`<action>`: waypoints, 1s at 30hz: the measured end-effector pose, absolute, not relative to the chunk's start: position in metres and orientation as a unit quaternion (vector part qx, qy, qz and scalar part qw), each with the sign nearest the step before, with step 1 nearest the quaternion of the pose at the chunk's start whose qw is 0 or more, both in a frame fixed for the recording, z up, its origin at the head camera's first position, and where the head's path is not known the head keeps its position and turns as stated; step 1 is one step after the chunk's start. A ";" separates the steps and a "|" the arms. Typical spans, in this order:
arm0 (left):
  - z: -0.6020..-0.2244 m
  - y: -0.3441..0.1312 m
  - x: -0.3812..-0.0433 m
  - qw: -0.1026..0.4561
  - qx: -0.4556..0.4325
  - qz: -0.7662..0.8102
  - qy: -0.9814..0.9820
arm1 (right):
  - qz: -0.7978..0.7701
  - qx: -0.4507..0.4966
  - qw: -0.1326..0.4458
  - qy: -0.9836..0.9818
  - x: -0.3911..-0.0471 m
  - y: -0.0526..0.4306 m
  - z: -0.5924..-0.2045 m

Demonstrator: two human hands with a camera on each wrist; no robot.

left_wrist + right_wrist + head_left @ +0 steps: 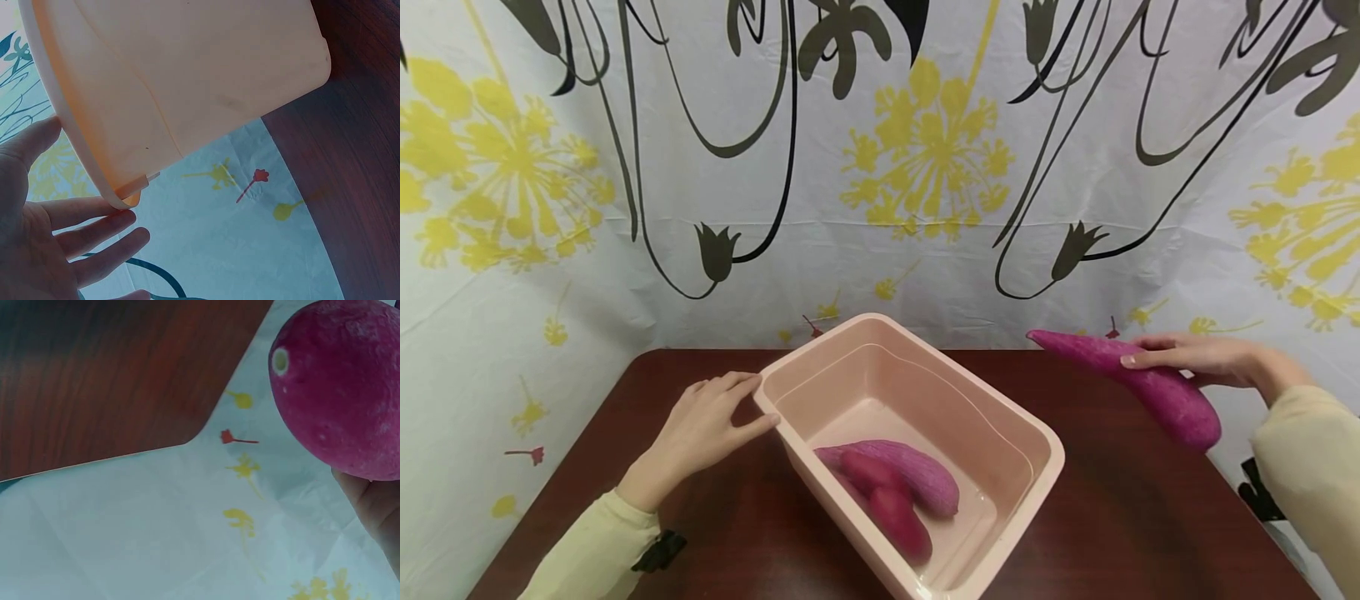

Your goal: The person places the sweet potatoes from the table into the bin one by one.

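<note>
My right hand (1198,357) grips a long purple sweet potato (1180,402) above the right side of the table, its thin tip pointing left and its thick end hanging lower right. In the right wrist view, a small pale spot marks the rounded end of the sweet potato (344,394). At the far left corner of a pink plastic basin (917,329), my left hand (707,425) touches the rim with thumb and fingertips, the fingers fairly straight. Inside the basin lie another purple sweet potato (917,468) and red, smooth, elongated lumps (901,525) beside it.
The basin stands at an angle on a dark reddish-brown table (700,533). Behind the table hangs a pale cloth (820,192) printed with yellow and grey plants. The table's rounded corner (187,440) shows in the right wrist view.
</note>
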State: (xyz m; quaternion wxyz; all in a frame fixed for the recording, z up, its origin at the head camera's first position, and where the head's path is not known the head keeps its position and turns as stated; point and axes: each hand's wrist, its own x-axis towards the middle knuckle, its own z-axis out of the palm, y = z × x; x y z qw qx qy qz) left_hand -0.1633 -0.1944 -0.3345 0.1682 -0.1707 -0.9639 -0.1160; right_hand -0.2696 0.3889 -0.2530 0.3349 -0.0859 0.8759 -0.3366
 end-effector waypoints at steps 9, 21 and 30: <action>-0.334 -0.195 -0.163 0.168 -0.169 -0.117 -0.964 | -0.321 -0.101 0.324 0.884 -0.275 0.370 -0.234; -0.334 -0.195 -0.162 0.165 -0.172 -0.125 -0.963 | -0.315 -0.121 0.330 0.882 -0.284 0.338 -0.209; -0.334 -0.195 -0.163 0.169 -0.174 -0.124 -0.962 | -0.304 -0.138 0.321 0.886 -0.284 0.314 -0.197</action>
